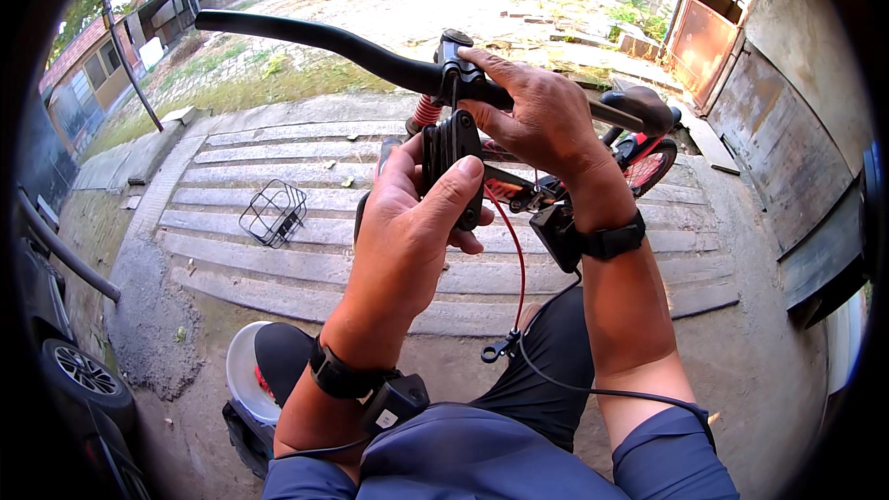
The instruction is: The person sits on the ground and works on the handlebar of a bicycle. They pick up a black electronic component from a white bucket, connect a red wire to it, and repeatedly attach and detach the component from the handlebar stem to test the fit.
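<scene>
A bicycle with a black handlebar [324, 37] stands in front of me. My left hand [403, 231] is closed around a black folding multi-tool [452, 153], with one thin key folded out and pointing up at the stem [454, 48]. My right hand [551, 120] grips the handlebar just right of the stem, its index finger on the stem's edge. From the bicycle a red cable [521, 268] hangs down to a small black clamp fitting [501, 348] over my lap. The tip of the key is hard to make out against the stem.
A black wire basket [274, 213] lies on the slatted concrete. Beyond my right hand are the saddle [639, 109] and the rear wheel [653, 167]. By my left knee is a white bucket [243, 366]. A car wheel [88, 372] stands at left, metal panels [787, 139] at right.
</scene>
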Action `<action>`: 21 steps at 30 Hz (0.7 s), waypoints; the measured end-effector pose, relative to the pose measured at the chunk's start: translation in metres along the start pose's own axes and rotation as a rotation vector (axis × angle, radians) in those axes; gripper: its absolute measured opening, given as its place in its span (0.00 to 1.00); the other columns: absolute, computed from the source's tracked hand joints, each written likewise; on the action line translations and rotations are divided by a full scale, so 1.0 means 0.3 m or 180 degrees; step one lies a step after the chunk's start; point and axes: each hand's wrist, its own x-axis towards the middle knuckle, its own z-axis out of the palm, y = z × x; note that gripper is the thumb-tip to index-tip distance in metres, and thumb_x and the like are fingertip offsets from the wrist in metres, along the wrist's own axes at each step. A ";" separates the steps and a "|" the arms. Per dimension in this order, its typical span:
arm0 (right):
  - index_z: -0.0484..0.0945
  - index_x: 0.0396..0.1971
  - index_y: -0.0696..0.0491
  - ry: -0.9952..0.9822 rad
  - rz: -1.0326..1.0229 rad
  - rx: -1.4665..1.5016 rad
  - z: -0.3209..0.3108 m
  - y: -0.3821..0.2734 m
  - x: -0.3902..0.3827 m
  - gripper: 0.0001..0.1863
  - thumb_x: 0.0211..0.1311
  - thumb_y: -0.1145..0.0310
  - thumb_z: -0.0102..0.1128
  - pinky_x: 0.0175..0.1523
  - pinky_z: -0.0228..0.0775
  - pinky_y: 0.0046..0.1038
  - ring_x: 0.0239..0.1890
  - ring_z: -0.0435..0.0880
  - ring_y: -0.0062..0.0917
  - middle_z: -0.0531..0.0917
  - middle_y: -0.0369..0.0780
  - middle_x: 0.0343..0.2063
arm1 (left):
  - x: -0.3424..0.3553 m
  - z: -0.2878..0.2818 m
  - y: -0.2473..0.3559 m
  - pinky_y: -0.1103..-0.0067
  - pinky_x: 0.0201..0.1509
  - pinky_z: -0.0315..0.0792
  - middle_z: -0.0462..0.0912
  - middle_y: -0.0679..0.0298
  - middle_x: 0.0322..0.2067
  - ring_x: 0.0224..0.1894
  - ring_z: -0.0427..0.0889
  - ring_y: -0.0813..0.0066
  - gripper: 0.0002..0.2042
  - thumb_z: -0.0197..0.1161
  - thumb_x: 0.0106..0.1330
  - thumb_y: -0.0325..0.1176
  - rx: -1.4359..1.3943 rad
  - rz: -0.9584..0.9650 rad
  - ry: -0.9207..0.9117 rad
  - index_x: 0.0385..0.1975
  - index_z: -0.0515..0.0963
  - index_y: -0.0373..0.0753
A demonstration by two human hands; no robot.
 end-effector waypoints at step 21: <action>0.81 0.55 0.43 0.0169 0.0000 0.0009 0.008 -0.006 -0.003 0.28 0.55 0.48 0.67 0.43 0.78 0.38 0.38 0.86 0.39 0.87 0.43 0.37 | -0.003 0.073 0.096 0.65 0.53 0.74 0.79 0.44 0.48 0.47 0.81 0.45 0.28 0.72 0.54 0.32 0.3629 0.2207 0.0729 0.55 0.72 0.29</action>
